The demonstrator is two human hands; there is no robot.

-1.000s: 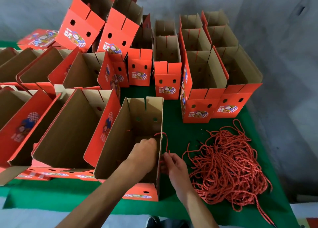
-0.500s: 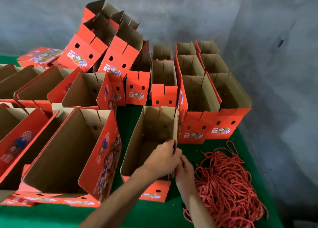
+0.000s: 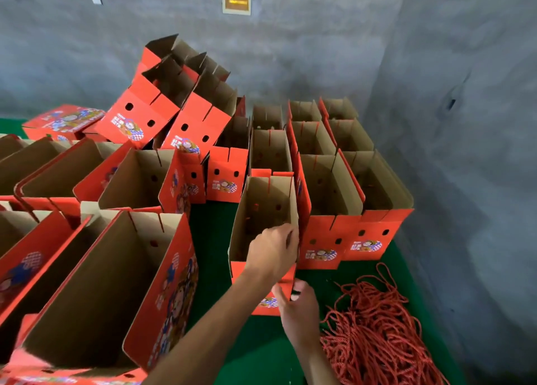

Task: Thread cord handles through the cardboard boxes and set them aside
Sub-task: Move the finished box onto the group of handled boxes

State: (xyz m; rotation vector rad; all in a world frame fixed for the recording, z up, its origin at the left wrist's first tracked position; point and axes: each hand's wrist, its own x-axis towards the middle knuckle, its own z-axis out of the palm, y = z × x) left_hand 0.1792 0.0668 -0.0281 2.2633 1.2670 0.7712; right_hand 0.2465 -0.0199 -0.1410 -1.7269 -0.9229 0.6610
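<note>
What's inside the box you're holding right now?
Inside the held box: bare brown walls and two punched holes; something red shows at the left wall. The left hand covers the lower right; the bottom is dark.

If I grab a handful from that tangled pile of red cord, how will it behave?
The pile of red twisted cord probably comes up limp, since its strands lie in loose loops. Several would likely drag along, being intertwined. It looks light, and unlikely to roll off the green table cover.
</note>
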